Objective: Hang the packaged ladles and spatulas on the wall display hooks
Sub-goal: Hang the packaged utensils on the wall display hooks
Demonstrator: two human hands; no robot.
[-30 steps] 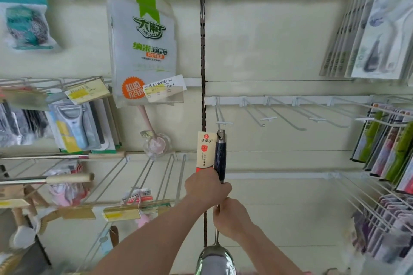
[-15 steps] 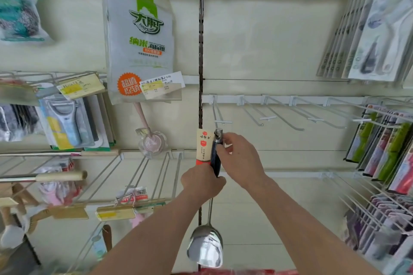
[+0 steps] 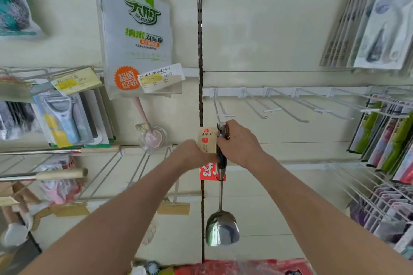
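While in left hand point(image 3: 192, 154) and right hand point(image 3: 241, 143), shiny dark-handled steel spatula point(image 3: 222, 227)

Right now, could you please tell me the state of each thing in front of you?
Nearest hook: bare.
Spatula: held blade down, top just below that hook's tip, seemingly not on it yet.
Left hand: grips the spatula's label card.
Right hand: grips the handle top.
Hooks to its right: bare.
Sponge pack: hung.

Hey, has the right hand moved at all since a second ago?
Yes. The right hand has gone up, from below the left hand to the top of the spatula handle, just under the white hook.
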